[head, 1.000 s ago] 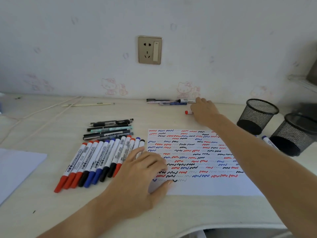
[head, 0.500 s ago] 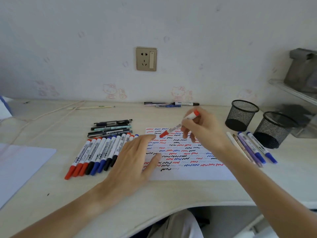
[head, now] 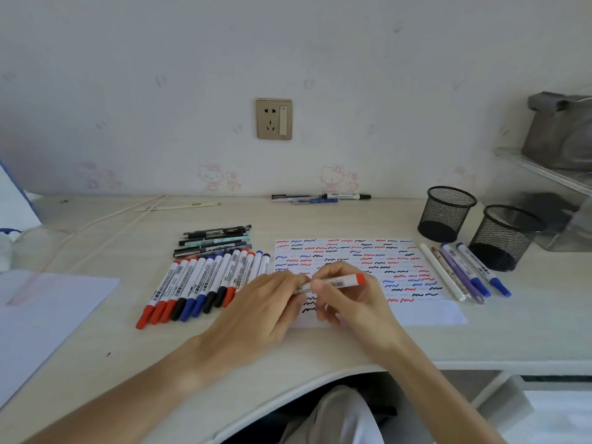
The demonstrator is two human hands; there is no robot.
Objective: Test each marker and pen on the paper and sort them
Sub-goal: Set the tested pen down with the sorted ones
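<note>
A white sheet of paper [head: 426,310] covered with red, blue and black squiggles lies at the desk's middle. Over its near left part my right hand [head: 349,299] grips a white marker with a red end [head: 339,282], held about level. My left hand [head: 266,307] meets the marker's left end, which its fingers hide. A row of several red, black and blue whiteboard markers [head: 205,280] lies left of the paper, with several dark pens [head: 214,240] behind it. Several white, purple and blue pens [head: 464,270] lie right of the paper.
Two black mesh pen cups [head: 447,213] [head: 504,237] stand at the right. A few more pens [head: 320,197] lie by the wall. A blank sheet [head: 41,315] covers the left of the desk. A cord [head: 105,219] runs across the back left. The desk's curved front edge [head: 288,392] is near me.
My right hand picked a red marker from the back of the desk and brought it down over the paper's near left. My left hand came off the paper to the marker's end.
</note>
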